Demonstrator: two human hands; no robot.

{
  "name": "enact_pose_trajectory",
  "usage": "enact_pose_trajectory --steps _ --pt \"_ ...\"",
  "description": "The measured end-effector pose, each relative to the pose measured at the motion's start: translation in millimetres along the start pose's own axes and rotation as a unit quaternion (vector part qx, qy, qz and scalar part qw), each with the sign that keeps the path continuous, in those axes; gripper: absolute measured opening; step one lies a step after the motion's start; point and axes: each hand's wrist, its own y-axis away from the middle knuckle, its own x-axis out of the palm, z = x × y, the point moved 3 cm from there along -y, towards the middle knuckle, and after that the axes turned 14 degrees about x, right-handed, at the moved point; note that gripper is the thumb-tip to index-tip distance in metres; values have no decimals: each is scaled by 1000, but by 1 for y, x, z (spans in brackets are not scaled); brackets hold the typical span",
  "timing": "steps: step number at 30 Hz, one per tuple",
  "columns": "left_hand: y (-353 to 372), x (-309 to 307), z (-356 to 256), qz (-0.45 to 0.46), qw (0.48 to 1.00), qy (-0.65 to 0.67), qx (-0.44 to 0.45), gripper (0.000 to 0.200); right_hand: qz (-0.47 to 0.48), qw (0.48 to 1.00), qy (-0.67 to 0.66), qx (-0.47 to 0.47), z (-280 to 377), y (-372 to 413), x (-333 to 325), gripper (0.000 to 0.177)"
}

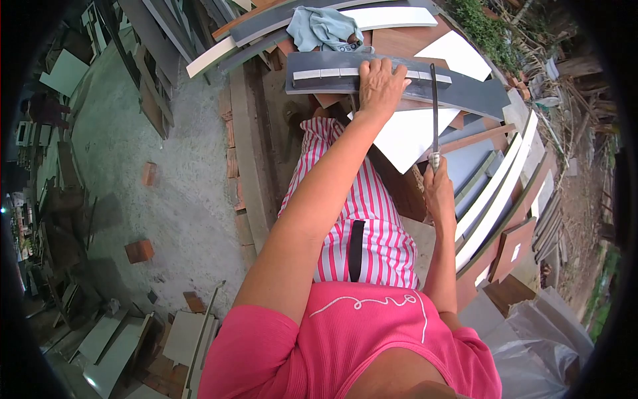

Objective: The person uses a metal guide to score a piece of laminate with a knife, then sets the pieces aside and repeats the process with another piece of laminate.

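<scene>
My left hand presses down on a narrow dark grey strip, its fingers bent over the far edge. Pale segments run along this strip. Beneath it is a wider dark grey board that lies crosswise in front of me. My right hand is closed around the pale handle of a long thin blade. The blade points away from me, and its tip overlaps the right end of the strip in this view. A light blue cloth lies just beyond the board.
White panels and brown wood pieces are piled under and around the board. Long curved white strips lie at the right. Leftward, a brick edge borders a concrete floor with loose bricks. Clear plastic sheeting is at the lower right.
</scene>
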Motion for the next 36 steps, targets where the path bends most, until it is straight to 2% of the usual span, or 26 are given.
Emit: enact_pose_trajectory --steps 3,8,11,14,16,19,22,25,31,36 --pt "0 -1 0 -7 1000 5 3 23 -6 999 2 -37 -3 -26 4 32" --pt "-1 -5 -1 -4 1000 4 0 22 -1 998 -19 -58 40 -75 -1 31" --pt "0 -4 0 -5 1000 12 -3 23 0 997 -31 -64 50 -78 -2 31" --pt "0 -3 -1 -4 1000 9 -4 23 -3 998 -24 -63 33 -69 2 31" --pt "0 -3 0 -4 1000 5 -2 23 -55 992 -4 -109 1 -65 13 27" --pt "1 -1 0 -7 1000 6 -1 23 -30 998 9 -58 -8 -18 7 31" --pt "1 -2 0 -11 1000 14 1 22 -20 999 17 -45 -10 -3 3 31" --pt "0 -2 0 -13 1000 17 -1 22 -12 999 17 -31 -6 -30 4 29" --pt "0 -3 0 -15 1000 21 -5 22 -10 998 -2 -61 47 -75 -4 29" --pt "1 -3 -1 -3 1000 13 -6 23 -19 997 -7 -69 33 -66 2 30"
